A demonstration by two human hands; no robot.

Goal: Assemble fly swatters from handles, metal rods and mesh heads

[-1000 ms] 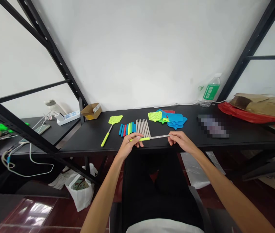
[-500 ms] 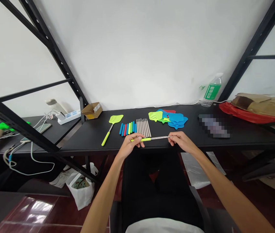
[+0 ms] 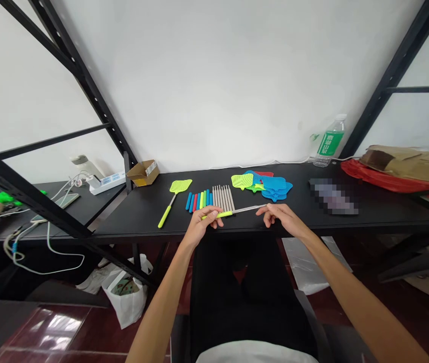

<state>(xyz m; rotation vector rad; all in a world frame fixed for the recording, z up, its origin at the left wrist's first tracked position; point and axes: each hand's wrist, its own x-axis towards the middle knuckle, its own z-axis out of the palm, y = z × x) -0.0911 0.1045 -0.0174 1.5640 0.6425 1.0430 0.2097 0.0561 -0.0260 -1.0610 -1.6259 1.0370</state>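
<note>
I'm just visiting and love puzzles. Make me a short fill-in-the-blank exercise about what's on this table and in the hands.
1. A metal rod extends from the handle in the left hand toward the ____ one.
2. In the picture, the whole fly swatter lies to the ____ of the loose coloured handles.
3. The clear bottle has a ____ label.
4. The small brown box is made of ____.

Missing words: right; left; green; cardboard.

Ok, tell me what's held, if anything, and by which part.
The left hand holds a metal swatter rod by its yellow-green handle; the right hand is at the rod's far end, grip unclear.
</note>
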